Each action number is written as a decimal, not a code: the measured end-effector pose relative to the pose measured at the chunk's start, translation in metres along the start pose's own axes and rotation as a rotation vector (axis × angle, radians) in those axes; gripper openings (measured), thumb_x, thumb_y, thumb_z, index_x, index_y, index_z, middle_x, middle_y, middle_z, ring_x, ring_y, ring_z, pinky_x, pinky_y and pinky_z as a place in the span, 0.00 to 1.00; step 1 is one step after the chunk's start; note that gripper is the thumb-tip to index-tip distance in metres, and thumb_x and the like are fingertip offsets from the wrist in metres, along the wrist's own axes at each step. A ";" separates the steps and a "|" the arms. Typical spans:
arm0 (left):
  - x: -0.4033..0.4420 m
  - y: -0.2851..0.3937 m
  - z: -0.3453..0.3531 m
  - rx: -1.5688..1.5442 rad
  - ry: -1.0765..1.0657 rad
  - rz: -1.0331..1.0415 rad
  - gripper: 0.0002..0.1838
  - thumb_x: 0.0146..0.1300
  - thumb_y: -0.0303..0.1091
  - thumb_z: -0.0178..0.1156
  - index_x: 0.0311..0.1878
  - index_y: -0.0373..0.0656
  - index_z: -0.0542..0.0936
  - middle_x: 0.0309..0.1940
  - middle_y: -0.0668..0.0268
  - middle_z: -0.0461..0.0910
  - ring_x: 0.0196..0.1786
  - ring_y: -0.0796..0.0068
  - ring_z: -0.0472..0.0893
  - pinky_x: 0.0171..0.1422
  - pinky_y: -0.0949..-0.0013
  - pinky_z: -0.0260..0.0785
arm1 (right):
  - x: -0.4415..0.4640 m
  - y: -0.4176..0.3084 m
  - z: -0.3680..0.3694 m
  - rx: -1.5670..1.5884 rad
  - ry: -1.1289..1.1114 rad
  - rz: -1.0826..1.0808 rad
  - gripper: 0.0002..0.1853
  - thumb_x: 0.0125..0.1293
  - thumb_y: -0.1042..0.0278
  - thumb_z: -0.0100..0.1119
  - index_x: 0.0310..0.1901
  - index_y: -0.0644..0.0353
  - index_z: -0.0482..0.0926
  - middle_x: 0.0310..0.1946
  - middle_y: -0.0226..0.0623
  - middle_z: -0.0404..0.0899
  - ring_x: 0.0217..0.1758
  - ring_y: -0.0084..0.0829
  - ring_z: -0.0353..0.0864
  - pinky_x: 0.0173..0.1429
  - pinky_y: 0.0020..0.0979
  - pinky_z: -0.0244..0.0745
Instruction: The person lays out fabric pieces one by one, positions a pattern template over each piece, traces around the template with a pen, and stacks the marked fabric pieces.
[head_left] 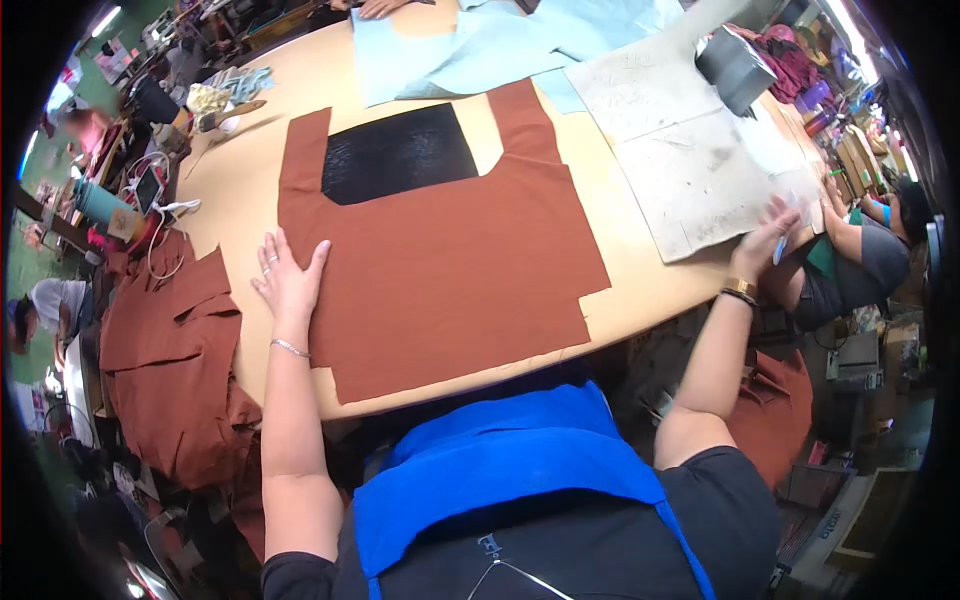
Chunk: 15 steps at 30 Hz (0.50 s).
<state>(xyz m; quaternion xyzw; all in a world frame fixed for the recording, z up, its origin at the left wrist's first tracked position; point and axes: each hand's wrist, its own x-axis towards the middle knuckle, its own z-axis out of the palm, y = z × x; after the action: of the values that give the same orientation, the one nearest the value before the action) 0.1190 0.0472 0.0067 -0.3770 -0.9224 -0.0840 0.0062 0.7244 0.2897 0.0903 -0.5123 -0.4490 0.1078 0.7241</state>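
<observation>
Likely soft & light, cloth is best held by opp. edges; L hand is spread at one, R hand blurred, grip unclear.

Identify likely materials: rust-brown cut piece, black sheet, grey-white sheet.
Rust-brown cut piece: likely matte woven fabric; soft creases.
Black sheet: perhaps plastic or coated fabric; slight sheen, pale scuffs.
Grey-white sheet: probably matte paper or card; stained, flat.

A pale-topped desk with rounded edges stands over what seems a green floor; strip lights glow upper left and right.
</observation>
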 end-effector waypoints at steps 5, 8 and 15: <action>0.002 0.003 0.000 0.024 -0.014 -0.029 0.50 0.61 0.71 0.53 0.78 0.48 0.55 0.79 0.59 0.51 0.82 0.59 0.47 0.77 0.31 0.39 | -0.099 -0.018 0.121 0.260 -0.542 0.186 0.25 0.80 0.51 0.43 0.60 0.67 0.76 0.39 0.33 0.81 0.41 0.19 0.77 0.49 0.23 0.75; 0.004 0.000 0.003 0.026 -0.006 -0.021 0.50 0.61 0.71 0.54 0.78 0.48 0.55 0.79 0.60 0.51 0.82 0.60 0.47 0.77 0.32 0.39 | -0.144 -0.017 0.181 0.370 -0.743 0.298 0.12 0.71 0.70 0.59 0.52 0.64 0.82 0.36 0.33 0.85 0.38 0.20 0.83 0.44 0.23 0.78; 0.004 0.003 0.000 0.014 -0.010 -0.030 0.49 0.61 0.69 0.57 0.78 0.49 0.56 0.79 0.59 0.51 0.81 0.60 0.47 0.77 0.32 0.38 | -0.180 0.016 0.230 0.274 -0.911 0.170 0.05 0.63 0.70 0.64 0.33 0.61 0.80 0.28 0.28 0.82 0.31 0.15 0.78 0.36 0.21 0.75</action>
<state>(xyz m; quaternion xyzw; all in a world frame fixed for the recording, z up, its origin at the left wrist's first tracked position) 0.1180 0.0522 0.0077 -0.3637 -0.9285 -0.0756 0.0031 0.4509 0.3341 -0.0035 -0.3475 -0.6589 0.4381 0.5032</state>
